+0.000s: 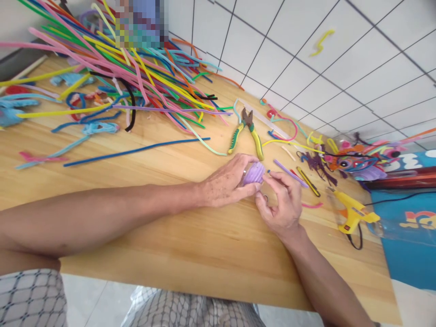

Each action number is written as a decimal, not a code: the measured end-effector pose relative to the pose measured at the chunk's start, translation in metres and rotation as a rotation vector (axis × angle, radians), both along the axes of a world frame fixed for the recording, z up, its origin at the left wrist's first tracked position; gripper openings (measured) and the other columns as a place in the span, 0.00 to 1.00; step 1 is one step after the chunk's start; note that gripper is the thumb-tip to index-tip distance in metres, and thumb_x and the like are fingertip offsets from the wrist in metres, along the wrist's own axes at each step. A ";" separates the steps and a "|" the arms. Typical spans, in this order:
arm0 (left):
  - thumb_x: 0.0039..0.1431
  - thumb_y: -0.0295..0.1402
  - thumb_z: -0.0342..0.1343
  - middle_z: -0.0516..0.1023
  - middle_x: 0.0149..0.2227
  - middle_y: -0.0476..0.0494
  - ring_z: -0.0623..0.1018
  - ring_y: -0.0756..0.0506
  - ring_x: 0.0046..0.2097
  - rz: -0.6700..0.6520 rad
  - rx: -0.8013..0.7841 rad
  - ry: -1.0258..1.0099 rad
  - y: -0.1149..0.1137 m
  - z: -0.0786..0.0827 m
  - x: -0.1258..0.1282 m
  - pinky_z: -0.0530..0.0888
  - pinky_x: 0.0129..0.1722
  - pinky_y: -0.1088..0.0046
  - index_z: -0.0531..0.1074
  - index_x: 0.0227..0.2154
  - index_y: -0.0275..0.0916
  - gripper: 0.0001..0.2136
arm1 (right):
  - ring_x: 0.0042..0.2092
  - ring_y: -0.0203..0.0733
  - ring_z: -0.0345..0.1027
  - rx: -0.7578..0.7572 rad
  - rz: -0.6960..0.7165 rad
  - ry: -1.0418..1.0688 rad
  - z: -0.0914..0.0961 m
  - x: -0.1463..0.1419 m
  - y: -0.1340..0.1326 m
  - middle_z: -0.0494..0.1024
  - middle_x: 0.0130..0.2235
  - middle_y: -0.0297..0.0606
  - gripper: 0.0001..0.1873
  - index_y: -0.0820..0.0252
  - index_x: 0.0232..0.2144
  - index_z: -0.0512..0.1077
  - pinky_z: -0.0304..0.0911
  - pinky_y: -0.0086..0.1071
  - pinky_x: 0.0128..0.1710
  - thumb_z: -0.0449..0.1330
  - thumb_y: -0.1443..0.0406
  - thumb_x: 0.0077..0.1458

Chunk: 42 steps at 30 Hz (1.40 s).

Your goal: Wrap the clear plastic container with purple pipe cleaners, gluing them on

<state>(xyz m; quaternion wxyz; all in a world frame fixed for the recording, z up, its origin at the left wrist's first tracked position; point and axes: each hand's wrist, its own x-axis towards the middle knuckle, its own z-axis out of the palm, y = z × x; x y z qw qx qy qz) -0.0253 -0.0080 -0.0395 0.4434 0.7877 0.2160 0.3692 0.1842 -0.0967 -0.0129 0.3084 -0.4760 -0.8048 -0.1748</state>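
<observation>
Wooden tabletop (177, 259): one glue gun (352, 211), left hand (227, 182) gripping one purple bundle (254, 173), grip of right hand (283, 200) unclear.

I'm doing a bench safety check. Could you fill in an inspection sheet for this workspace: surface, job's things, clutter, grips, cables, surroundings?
Surface: wooden table, grain visible.
Job's things: ribbed purple piece, partly hidden by fingers.
Clutter: heaped pipe cleaners at far left; pliers with handles spread, beyond the hands; utility knife right of the right hand.
Grips: left hand holds the purple piece; right-hand fingertips are close beside it, contact unclear.
Cables: black cord loops beside the yellow glue gun; plug not seen.
Surroundings: white tiled wall behind.
</observation>
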 end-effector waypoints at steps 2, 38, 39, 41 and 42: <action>0.71 0.46 0.58 0.73 0.63 0.24 0.75 0.31 0.67 -0.001 -0.009 0.002 0.000 0.000 0.000 0.75 0.68 0.48 0.63 0.62 0.33 0.26 | 0.53 0.54 0.80 0.001 -0.013 -0.012 -0.001 0.001 0.000 0.79 0.55 0.48 0.28 0.54 0.64 0.71 0.80 0.49 0.54 0.67 0.67 0.63; 0.69 0.44 0.58 0.76 0.58 0.32 0.78 0.36 0.60 -0.029 -0.170 -0.014 0.004 0.014 -0.003 0.78 0.62 0.51 0.66 0.56 0.40 0.20 | 0.53 0.54 0.79 0.025 -0.021 -0.010 -0.007 -0.003 0.004 0.79 0.54 0.48 0.31 0.53 0.68 0.69 0.79 0.49 0.53 0.68 0.64 0.64; 0.68 0.44 0.58 0.76 0.58 0.32 0.77 0.36 0.60 -0.028 -0.169 -0.012 0.004 0.014 -0.003 0.78 0.63 0.51 0.65 0.56 0.39 0.20 | 0.53 0.54 0.79 0.024 -0.014 -0.009 -0.006 -0.003 0.004 0.79 0.54 0.49 0.31 0.54 0.68 0.69 0.79 0.49 0.52 0.68 0.63 0.64; 0.68 0.45 0.58 0.76 0.58 0.32 0.77 0.36 0.61 -0.021 -0.164 -0.008 0.004 0.014 -0.002 0.77 0.64 0.50 0.65 0.56 0.39 0.20 | 0.53 0.54 0.79 0.020 0.009 -0.012 -0.005 -0.002 0.005 0.79 0.54 0.49 0.32 0.55 0.68 0.69 0.79 0.48 0.52 0.69 0.60 0.64; 0.68 0.45 0.58 0.76 0.58 0.32 0.77 0.35 0.61 -0.019 -0.161 -0.005 0.005 0.015 -0.002 0.76 0.64 0.50 0.65 0.56 0.39 0.20 | 0.53 0.54 0.79 0.021 0.019 -0.017 -0.005 -0.002 0.005 0.79 0.54 0.50 0.33 0.56 0.68 0.69 0.79 0.48 0.52 0.69 0.59 0.64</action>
